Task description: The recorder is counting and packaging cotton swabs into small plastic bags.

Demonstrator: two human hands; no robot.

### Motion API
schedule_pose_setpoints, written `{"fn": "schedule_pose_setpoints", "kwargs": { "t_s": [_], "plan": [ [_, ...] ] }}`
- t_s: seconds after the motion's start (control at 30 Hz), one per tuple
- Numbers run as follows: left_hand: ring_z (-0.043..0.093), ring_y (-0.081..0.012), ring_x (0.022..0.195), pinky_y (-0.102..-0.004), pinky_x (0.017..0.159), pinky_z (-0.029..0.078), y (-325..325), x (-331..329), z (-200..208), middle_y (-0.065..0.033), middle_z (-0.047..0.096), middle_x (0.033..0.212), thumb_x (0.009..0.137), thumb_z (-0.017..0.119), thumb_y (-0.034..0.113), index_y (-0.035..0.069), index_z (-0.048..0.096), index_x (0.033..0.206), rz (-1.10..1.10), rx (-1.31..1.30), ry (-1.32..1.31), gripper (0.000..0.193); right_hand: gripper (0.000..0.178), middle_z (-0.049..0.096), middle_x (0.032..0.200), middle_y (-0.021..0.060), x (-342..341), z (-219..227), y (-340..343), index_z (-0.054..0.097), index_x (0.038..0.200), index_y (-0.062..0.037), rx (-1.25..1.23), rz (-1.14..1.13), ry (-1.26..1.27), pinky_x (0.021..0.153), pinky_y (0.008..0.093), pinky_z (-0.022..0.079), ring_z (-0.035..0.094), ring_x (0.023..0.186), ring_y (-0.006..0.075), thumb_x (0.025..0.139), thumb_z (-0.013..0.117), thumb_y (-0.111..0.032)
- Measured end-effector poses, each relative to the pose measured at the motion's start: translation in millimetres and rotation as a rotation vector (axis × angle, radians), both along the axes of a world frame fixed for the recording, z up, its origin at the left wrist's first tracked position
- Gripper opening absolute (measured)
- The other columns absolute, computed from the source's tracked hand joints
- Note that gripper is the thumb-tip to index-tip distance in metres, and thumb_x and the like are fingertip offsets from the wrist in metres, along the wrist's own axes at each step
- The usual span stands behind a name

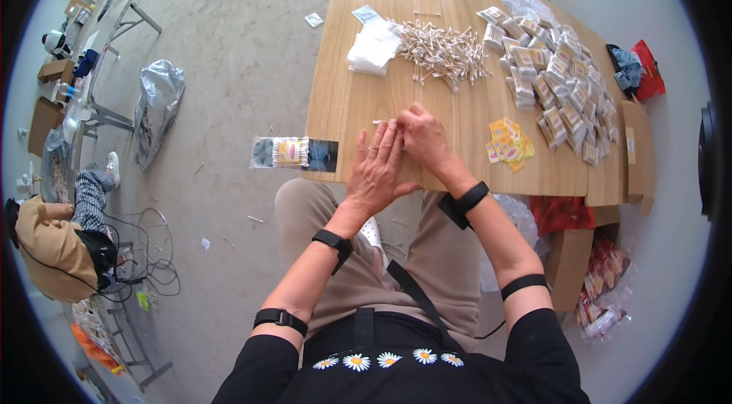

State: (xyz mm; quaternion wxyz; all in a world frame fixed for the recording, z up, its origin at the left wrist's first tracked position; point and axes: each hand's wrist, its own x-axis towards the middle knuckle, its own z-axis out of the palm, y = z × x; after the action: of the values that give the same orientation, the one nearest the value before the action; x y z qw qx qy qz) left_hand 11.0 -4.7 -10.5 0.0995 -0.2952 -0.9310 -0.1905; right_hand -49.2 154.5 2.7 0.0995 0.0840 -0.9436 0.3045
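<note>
My left hand (374, 169) lies flat near the table's front edge, fingers stretched out and side by side. A small white tip (377, 122), perhaps of a cotton swab, peeks out by its fingertips. Against those fingertips, my right hand (424, 137) is closed with curled fingers; what it pinches is hidden. Beyond the hands is a loose pile of cotton swabs (444, 51), with a stack of clear plastic bags (374, 49) to its left. Yellow printed cards (509, 143) lie right of my right hand. A filled pack of cotton swabs (290, 151) sits at the table's left edge.
Many packed cotton swab bundles (560, 72) are heaped on the right of the wooden table (347, 106). Cardboard boxes (570, 267) stand below at the right. A person (61, 251) sits at the far left near cables, and a silvery plastic bag (158, 106) lies on the floor.
</note>
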Motion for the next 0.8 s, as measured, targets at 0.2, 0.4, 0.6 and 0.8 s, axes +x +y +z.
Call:
{"fn": "schedule_pose_setpoints", "kwargs": {
  "t_s": [0.2,0.4,0.6,0.8],
  "plan": [
    [0.021,-0.0299,0.153,-0.0553,0.124,0.008,-2.8,2.3,-6.4,-0.0181,0.028,0.161,0.073,0.065,0.075,-0.001,0.034,0.152,0.039,-0.055,-0.017,0.114,0.016,0.066,0.095,0.0161,-30.4,12.1,3.5,0.068,0.089,-0.0062,0.090,-0.143,-0.033,0.075,0.0465,0.055,0.068,0.085,0.0365,0.086,0.069,-0.021],
    [0.023,-0.0299,0.152,-0.0557,0.123,0.010,2.6,2.7,-4.0,-0.0177,0.030,0.160,0.072,0.064,0.076,-0.001,0.035,0.151,0.023,-0.040,-0.017,0.115,0.021,0.067,0.099,0.0138,-70.1,8.4,-2.6,0.068,0.100,-0.0102,0.230,-0.537,-0.058,0.081,0.0456,0.055,0.068,0.096,0.0340,0.086,0.070,-0.026],
    [0.024,-0.0297,0.152,-0.0556,0.123,0.012,-0.1,1.8,-5.6,-0.0175,0.030,0.161,0.071,0.064,0.076,-0.001,0.037,0.150,0.032,-0.023,-0.012,0.114,0.012,0.066,0.101,0.0149,-34.3,-9.4,14.8,0.065,0.097,-0.0086,0.189,-0.320,0.045,0.077,0.0477,0.055,0.068,0.088,0.0381,0.088,0.065,-0.017],
    [0.023,-0.0292,0.152,-0.0553,0.123,0.010,0.4,0.1,-6.8,-0.0173,0.030,0.161,0.072,0.063,0.076,-0.001,0.038,0.150,0.037,-0.021,0.008,0.113,0.008,0.065,0.096,0.0147,-8.4,2.3,26.4,0.064,0.090,-0.0064,0.151,-0.147,-0.077,0.077,0.0475,0.054,0.067,0.087,0.0377,0.087,0.065,-0.014]
  ]
}}
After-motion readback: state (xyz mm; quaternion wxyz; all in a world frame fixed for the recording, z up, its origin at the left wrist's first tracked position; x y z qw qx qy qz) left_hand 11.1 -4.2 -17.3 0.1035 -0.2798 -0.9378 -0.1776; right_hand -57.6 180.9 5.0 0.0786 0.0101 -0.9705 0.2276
